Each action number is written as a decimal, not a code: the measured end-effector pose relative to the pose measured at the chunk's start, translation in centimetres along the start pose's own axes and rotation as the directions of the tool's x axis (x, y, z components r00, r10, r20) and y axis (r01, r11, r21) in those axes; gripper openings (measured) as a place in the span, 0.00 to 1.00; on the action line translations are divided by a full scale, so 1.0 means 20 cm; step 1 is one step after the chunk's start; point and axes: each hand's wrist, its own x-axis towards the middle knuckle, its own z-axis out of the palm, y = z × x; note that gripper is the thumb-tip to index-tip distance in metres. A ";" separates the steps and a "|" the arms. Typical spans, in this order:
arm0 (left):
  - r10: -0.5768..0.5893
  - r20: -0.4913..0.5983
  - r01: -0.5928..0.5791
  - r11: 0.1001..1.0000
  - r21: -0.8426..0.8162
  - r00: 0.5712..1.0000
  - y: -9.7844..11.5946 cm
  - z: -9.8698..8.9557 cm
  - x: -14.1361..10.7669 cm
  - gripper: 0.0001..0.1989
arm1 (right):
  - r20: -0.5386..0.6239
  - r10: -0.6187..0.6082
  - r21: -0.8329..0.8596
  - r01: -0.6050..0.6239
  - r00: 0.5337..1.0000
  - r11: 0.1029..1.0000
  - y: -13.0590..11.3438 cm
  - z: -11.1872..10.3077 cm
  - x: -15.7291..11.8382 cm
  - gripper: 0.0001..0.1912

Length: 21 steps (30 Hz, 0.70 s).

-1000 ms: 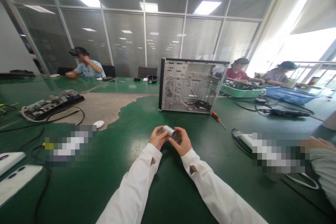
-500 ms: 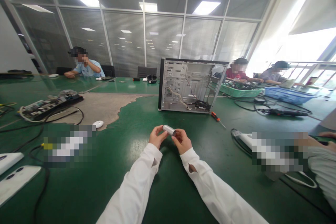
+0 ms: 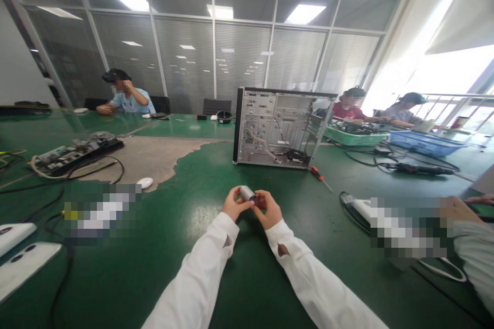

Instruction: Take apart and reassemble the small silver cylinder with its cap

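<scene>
Between my two hands, above the green table (image 3: 200, 262), is a small silver cylinder (image 3: 246, 193) with a dark end facing right. My left hand (image 3: 233, 203) grips its body between thumb and fingers. At the dark end, my right hand (image 3: 268, 209) has its thumb and fingertips closed on the cylinder. Beyond them an opened computer case (image 3: 283, 128) stands on its edge, with loose wires inside. A screwdriver (image 3: 317, 174) with an orange and black handle lies by the case's lower right corner.
A stripped device with circuit boards (image 3: 75, 153) and black cables lie at left. White phones (image 3: 29, 267) are at near left. Green (image 3: 355, 136) and blue baskets (image 3: 426, 143) stand at far right. A co-worker's arm (image 3: 473, 247) reaches in from the right; other people sit across the table.
The cylinder has turned in my fingers, its dark end now tipped more towards me. My left hand has shifted slightly right and covers more of the cylinder's side.
</scene>
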 end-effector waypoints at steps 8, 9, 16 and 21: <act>-0.031 0.041 0.036 0.991 -0.130 0.999 0.05 0.04 -0.03 0.32 | 0.080 0.225 0.292 -0.239 0.971 0.926 0.03 0.01 0.01 0.19; -0.019 0.054 0.026 0.991 -0.128 0.998 0.05 0.04 -0.04 0.33 | 0.110 0.254 0.353 -0.277 0.961 0.894 0.03 0.02 0.00 0.17; 0.035 0.138 -0.036 0.999 0.008 0.990 0.03 0.02 -0.03 0.33 | 0.124 0.378 0.469 -0.390 0.917 0.792 0.04 0.02 -0.01 0.13; 0.010 0.104 -0.021 0.994 0.105 0.995 0.03 0.04 -0.04 0.34 | -0.010 0.306 0.184 -0.299 0.952 0.936 0.05 -0.01 -0.01 0.10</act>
